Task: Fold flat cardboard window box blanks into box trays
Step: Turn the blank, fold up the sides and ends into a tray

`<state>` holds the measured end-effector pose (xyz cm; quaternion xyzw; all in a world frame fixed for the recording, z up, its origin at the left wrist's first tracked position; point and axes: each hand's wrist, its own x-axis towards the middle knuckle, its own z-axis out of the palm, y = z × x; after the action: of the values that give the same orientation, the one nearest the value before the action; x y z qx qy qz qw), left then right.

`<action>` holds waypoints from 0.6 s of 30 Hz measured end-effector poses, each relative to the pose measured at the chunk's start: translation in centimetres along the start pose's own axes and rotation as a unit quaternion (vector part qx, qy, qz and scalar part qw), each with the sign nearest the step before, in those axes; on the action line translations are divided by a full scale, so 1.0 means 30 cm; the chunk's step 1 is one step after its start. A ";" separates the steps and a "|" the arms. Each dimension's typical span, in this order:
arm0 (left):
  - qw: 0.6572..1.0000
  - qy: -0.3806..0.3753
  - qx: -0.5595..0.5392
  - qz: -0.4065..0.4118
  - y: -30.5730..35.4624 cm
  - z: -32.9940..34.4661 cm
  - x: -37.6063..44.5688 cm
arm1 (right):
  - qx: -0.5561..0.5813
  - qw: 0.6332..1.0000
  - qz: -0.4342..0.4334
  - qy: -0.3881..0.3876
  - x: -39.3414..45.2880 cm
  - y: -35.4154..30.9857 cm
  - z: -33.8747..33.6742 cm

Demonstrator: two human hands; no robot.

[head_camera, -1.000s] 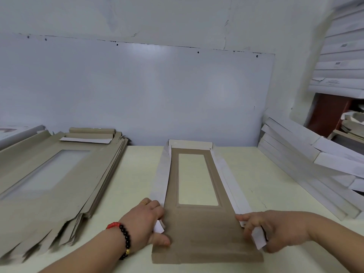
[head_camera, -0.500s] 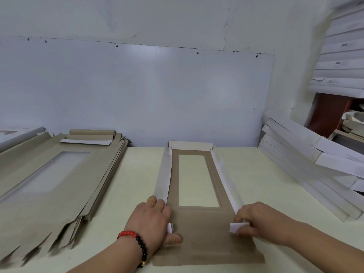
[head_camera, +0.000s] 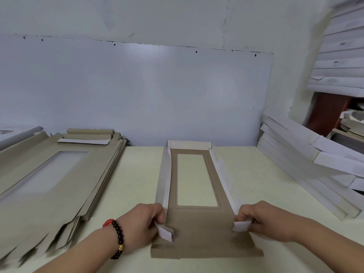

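The window box blank [head_camera: 201, 223] lies lengthwise on the desk [head_camera: 256, 174], centred before the person so both hands reach its near corners. The left hand [head_camera: 141, 223] pinches the small white tab [head_camera: 164, 232] at the left side wall's near end; the right hand [head_camera: 262, 219] pinches its twin [head_camera: 241, 226]. Both tabs turn inward, probably so the near end flap can fold over and lock them. The 2 long walls already stand, the far end is closed. A stack of flat blanks [head_camera: 49, 184] waits left; finished white trays [head_camera: 315, 164] lean right.
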<state>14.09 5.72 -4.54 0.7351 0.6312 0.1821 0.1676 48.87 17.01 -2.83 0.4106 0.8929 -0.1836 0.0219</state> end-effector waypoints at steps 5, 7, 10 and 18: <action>0.998 0.062 0.025 0.000 -0.003 0.032 0.006 | -0.053 0.998 -0.011 0.037 0.009 -0.027 0.017; 0.996 0.085 0.036 0.010 0.003 0.051 0.011 | -0.093 0.994 -0.009 0.064 0.014 -0.040 0.040; 0.992 0.099 0.056 0.056 0.006 0.071 0.012 | -0.132 0.983 -0.023 0.123 0.004 -0.054 0.087; 0.990 0.095 0.016 0.107 0.002 0.080 0.014 | -0.109 0.981 -0.029 0.156 -0.007 -0.048 0.143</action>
<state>15.34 6.10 -6.59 0.7804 0.5648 0.2577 0.0744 47.47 14.52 -6.35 0.4029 0.9117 -0.0194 -0.0782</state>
